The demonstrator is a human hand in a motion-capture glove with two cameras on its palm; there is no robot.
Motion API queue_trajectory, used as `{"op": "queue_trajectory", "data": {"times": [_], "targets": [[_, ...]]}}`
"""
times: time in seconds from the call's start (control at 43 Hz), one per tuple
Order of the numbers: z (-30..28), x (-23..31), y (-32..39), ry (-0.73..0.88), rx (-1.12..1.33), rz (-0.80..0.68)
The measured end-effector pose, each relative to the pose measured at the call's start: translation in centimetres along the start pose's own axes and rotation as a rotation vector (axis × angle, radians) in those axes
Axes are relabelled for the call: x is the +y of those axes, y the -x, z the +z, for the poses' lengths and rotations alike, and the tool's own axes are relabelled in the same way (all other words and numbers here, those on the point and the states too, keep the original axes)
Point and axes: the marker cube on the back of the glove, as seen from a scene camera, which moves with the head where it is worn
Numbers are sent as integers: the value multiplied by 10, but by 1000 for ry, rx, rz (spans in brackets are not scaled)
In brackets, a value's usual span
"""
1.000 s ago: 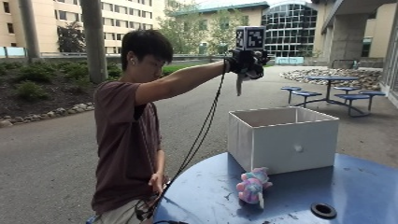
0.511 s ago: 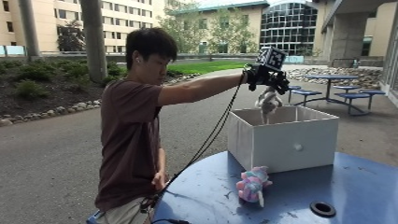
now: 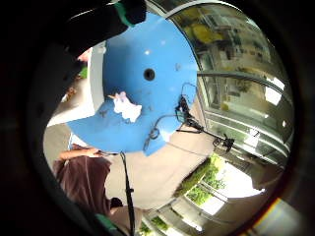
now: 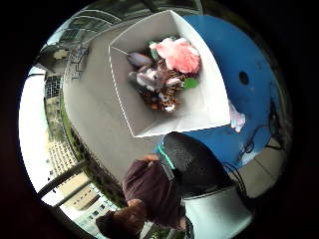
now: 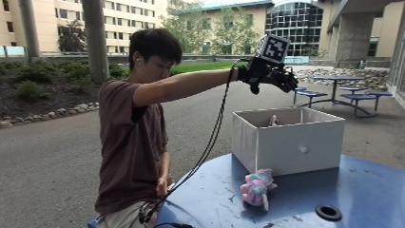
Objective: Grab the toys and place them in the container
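While your gloved right hand hangs above the open white box, its fingers look relaxed and nothing shows in them; judging by that, you are between toys, with one drop done and the next pick ahead. The thumb-side palm view looks straight down into the box, where a heap of soft toys lies on the bottom: a fluffy pink one, a grey one, and something striped orange and black that is too tangled to name. From outside, only a small pale tip pokes above the rim.

One toy is left out. A small plush animal in pastel pink, blue and white lies on the round blue table, just in front of the box's front wall and near the table's front edge. To finish, you would bring the hand down past the front wall to that plush, close round its soft body, lift it above the rim and let go over the heap.

The box is square, plain and stiff-walled. The tabletop is smooth and painted, scuffed in places, with a dark round hole in it near the plush.
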Motion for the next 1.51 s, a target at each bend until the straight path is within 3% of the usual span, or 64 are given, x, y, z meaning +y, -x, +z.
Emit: {"op": "queue_trajectory", "data": {"times": [0.349, 0.488, 0.581, 0.79, 0.93, 1.302, 1.511], "targets": [[42, 56, -157, -5, -90, 273], [88, 50, -178, 8, -113, 137], [150, 29, -175, 51, -92, 54], [283, -26, -132, 159, -230, 14], [335, -45, -117, 201, -191, 25], [356, -43, -103, -74, -190, 36], [330, -32, -109, 41, -291, -15]]}}
